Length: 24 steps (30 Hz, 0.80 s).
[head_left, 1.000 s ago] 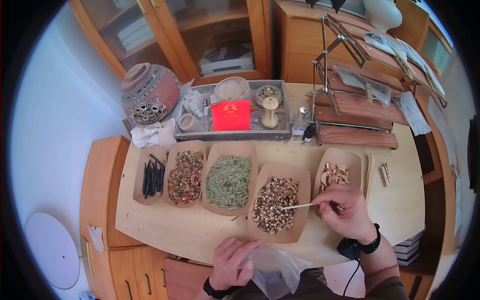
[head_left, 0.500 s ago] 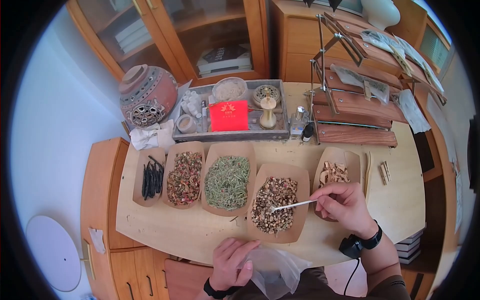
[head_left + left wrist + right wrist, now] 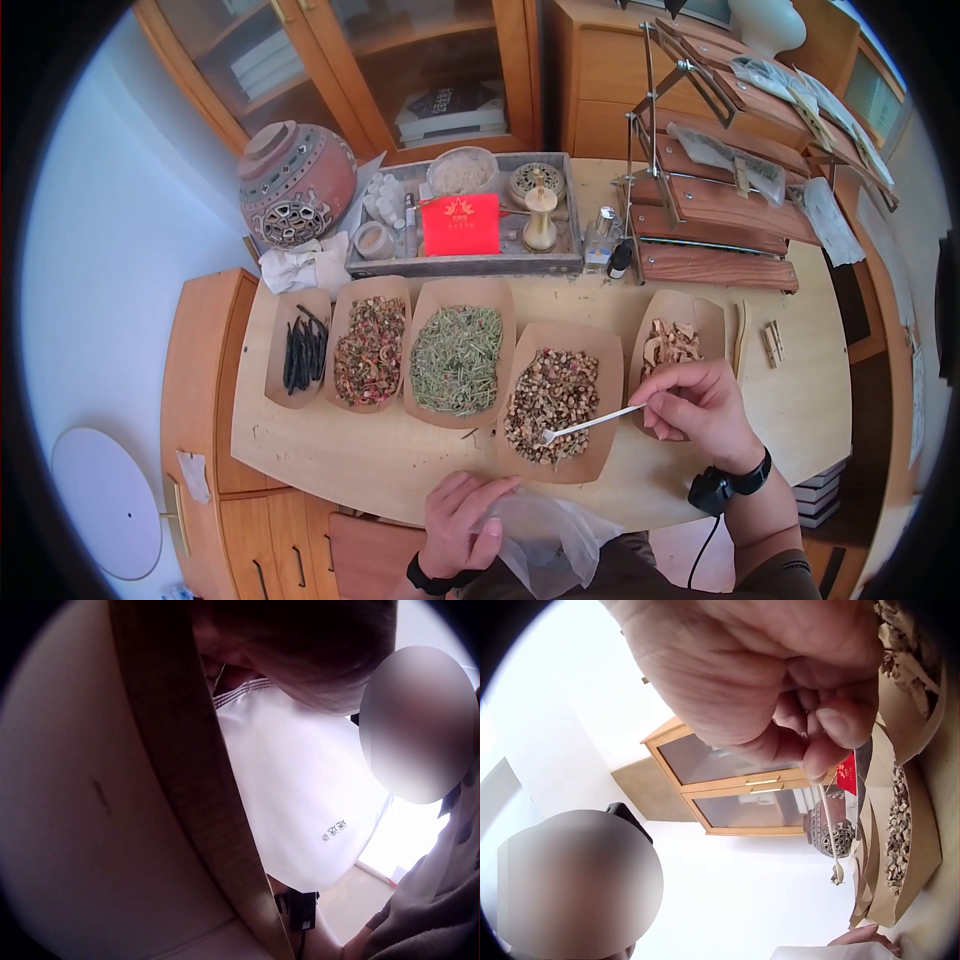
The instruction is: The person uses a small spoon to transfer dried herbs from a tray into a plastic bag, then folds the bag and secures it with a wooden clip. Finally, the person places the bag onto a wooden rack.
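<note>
My right hand (image 3: 700,415) pinches the end of a thin, long-handled white spoon (image 3: 600,419) between thumb and fingertips. The spoon's small bowl overlaps the chopped brown and cream dried herbs (image 3: 560,395) in a brown paper tray (image 3: 600,455). A few bits sit in the spoon bowl (image 3: 838,871) in the right wrist view. At the table's front edge, my left hand (image 3: 462,525) holds a translucent white pouch (image 3: 555,545) by its top. The left wrist view shows the pouch's stitched hem and small printed marks, with part of the hand hidden in shadow.
Left of the herb tray stand paper trays of green herb (image 3: 457,360), mixed petals (image 3: 370,350) and dark pods (image 3: 305,350). Wood shavings (image 3: 672,342) fill a tray beside my right hand. Behind are a grey tray (image 3: 470,265), glass bottle (image 3: 600,240) and wooden rack (image 3: 715,265).
The spoon's tip has shifted left and toward me within the herbs, and my right hand has drawn slightly back to the right. My left hand and the pouch stay in place.
</note>
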Each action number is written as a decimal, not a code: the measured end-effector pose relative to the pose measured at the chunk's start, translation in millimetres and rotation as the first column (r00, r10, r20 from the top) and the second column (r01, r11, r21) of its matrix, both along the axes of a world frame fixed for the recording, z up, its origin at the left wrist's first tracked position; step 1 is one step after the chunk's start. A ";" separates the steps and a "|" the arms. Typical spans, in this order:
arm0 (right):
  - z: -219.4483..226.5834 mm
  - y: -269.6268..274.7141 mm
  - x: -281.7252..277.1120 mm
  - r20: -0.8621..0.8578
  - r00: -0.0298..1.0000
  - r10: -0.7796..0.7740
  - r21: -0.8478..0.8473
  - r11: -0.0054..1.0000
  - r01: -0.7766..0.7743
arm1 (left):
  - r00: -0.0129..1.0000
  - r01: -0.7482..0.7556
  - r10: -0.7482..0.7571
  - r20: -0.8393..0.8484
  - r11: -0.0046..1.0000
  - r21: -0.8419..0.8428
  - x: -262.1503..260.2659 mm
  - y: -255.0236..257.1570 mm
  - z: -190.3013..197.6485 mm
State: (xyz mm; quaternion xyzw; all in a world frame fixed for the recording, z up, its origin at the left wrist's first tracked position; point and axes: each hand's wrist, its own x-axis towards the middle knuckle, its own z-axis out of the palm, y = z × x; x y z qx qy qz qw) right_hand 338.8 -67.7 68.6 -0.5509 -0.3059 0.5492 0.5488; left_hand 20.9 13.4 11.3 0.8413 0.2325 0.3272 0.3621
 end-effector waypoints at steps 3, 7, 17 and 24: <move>-0.2 -0.2 -0.9 0.045 0.999 0.031 0.051 0.998 -0.033 | 1.000 -0.002 0.002 0.013 1.000 -0.006 -0.1 0.1 -2.1; -1.9 0.1 -1.5 0.080 0.996 0.030 0.055 0.998 -0.035 | 1.000 0.000 0.000 0.018 1.000 0.004 -0.3 0.3 -3.8; -6.5 0.2 -3.9 0.149 0.988 0.045 0.072 0.996 -0.057 | 1.000 0.008 -0.008 0.007 1.000 0.029 0.5 0.7 -1.1; -9.6 0.8 -7.8 0.187 0.980 0.068 0.073 0.994 -0.083 | 1.000 0.003 -0.001 -0.032 0.998 0.057 -1.3 0.8 -4.8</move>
